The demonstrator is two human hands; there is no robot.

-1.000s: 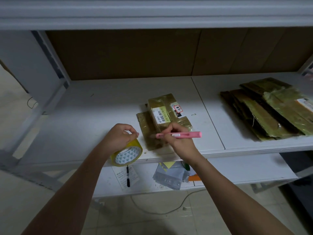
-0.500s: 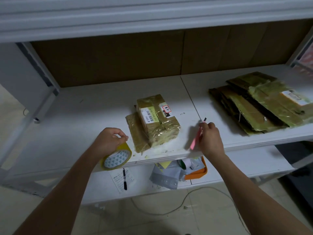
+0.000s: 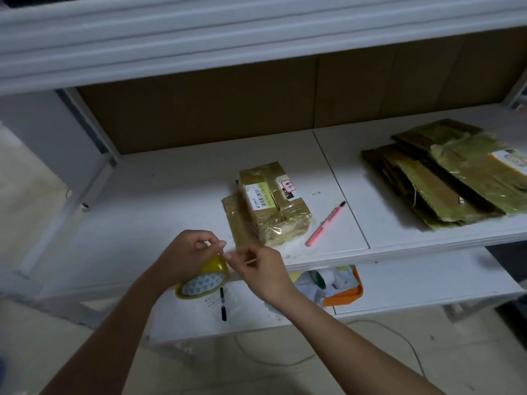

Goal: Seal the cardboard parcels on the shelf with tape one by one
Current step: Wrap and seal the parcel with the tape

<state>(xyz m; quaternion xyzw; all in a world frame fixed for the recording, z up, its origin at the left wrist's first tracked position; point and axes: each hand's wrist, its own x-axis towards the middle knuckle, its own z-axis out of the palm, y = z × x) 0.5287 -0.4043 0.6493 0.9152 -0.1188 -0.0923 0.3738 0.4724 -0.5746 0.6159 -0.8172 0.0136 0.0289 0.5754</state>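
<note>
Left hand (image 3: 186,253) grips the yellow tape roll (image 3: 206,280) just before the taped parcel (image 3: 272,203) — right hand (image 3: 261,267) pinches at the roll's edge. Pink pen (image 3: 325,223) lies free on the shelf (image 3: 171,195), right of the parcel.

The taped parcel (image 3: 273,203) on the shelf (image 3: 171,189) is carrying a white barcode label (image 3: 259,197) with a line of digits running beside the bars, too small to read surely. A second white sticker (image 3: 288,189) is showing a red-framed mark with dark characters inside, illegible. A pale label (image 3: 512,159) on the flattened stack (image 3: 445,178) at right is showing only blurred print.
</note>
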